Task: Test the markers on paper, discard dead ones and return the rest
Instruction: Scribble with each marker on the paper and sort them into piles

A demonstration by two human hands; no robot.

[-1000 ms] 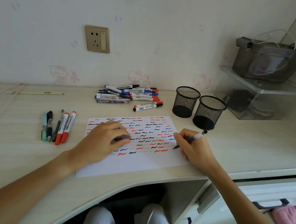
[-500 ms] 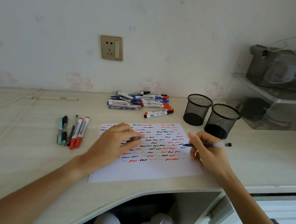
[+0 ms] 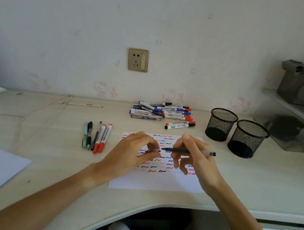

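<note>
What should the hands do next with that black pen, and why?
Probably push the cap onto the pen's tip. The right hand holds the black pen level above the paper, its tip pointing at the cap pinched in the left hand, nearly touching it.

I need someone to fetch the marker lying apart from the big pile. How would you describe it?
Find the two black mesh cups on the desk's right. Just left of them lie two markers, separate from the big pile; take the nearer, black-capped marker, not its red-capped twin.
</note>
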